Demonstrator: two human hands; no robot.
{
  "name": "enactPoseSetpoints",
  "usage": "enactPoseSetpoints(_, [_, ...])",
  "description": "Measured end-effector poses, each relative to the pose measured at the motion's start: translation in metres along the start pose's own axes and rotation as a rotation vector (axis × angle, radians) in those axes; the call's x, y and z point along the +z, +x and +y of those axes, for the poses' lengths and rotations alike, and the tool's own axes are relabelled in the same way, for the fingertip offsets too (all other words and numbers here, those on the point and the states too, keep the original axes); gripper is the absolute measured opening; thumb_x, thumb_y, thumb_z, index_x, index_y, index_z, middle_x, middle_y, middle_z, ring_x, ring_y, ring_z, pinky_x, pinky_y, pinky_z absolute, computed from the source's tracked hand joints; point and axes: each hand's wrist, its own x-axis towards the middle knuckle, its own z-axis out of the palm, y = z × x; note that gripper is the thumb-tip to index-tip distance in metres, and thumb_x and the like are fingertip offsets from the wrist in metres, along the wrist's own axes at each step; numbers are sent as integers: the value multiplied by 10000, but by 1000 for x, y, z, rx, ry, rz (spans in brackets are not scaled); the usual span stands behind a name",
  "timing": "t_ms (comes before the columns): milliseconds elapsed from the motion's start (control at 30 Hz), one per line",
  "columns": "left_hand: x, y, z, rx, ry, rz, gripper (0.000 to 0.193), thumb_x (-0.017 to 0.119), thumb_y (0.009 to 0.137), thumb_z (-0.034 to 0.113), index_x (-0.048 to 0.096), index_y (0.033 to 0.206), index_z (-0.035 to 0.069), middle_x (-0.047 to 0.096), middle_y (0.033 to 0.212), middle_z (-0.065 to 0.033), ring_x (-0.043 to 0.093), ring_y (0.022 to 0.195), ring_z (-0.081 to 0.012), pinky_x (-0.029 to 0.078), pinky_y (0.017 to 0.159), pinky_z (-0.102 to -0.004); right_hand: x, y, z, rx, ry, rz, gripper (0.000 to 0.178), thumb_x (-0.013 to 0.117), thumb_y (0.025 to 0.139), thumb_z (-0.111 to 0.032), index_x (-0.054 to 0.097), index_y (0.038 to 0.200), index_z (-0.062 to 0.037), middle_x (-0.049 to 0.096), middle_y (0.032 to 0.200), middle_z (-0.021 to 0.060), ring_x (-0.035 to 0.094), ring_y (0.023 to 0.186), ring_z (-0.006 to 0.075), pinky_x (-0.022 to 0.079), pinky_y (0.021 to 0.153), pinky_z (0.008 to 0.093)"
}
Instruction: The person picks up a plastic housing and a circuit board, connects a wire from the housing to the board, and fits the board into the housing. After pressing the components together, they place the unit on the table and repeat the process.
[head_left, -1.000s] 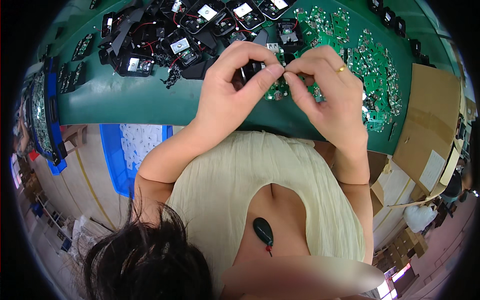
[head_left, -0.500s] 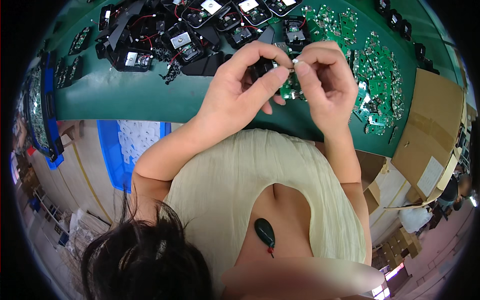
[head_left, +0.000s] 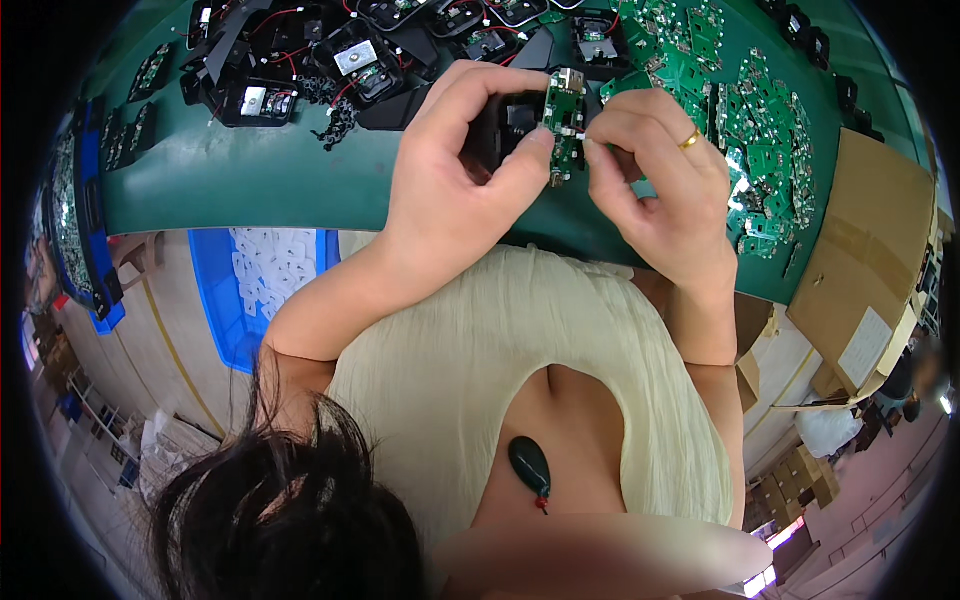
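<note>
Above the front of the bench, my left hand (head_left: 445,175) is closed round a black plastic housing (head_left: 518,118) and a small green circuit board (head_left: 566,105). The board stands on edge, a metal socket at its top and its parts facing right. My left thumb presses against its lower left side. Close to the board's right side, my right hand (head_left: 665,180) has thumb and forefinger pinched together by a small white connector on the board. Whatever lies between those fingertips is too small to tell. A ring is on one finger of that hand.
Black housings with red wires (head_left: 365,70) crowd the back left of the green bench (head_left: 250,185). Loose green circuit boards (head_left: 770,150) lie heaped at the right, beside a cardboard box (head_left: 865,250). A blue bin (head_left: 215,300) of white pieces stands below the front edge.
My right hand has drawn back slightly to the right, off the board's upper part. My left hand has turned the board, so its face and metal socket now show more.
</note>
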Motion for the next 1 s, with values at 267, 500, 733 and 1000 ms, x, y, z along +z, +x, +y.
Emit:
enactPoseSetpoints(267, [2,-1,0,198,103,60,250,602,683,-6,557,929,7,508,867,-78,504,715,-167,414,592,-245,-1,3,-4,-83,-144,-28,206,623,605,22,531,779,-38,509,761,52,535,625,211,445,514,300])
enactPoseSetpoints(500, [5,-5,4,101,-44,1,251,567,739,-7,519,985,-2,501,908,-74,534,749,-133,480,609,-232,-6,6,-12,-200,-311,-104,241,648,565,-31,516,767,-42,463,752,53,510,633,208,443,502,305])
enactPoseSetpoints(733, [5,-6,-4,193,-90,-35,255,542,784,6,485,1032,-14,503,959,-87,557,797,-126,514,563,-224,-10,12,-12,-166,-243,-169,224,619,634,77,575,839,-4,577,848,100,581,666,241,482,544,294])
enactPoseSetpoints(1000, [2,-7,-9,263,165,9,241,550,771,-3,497,1005,-12,508,923,-97,562,774,-145,491,561,-232,2,6,-8,-226,-254,-116,244,631,600,-39,515,813,-18,476,792,68,530,669,221,453,535,311])
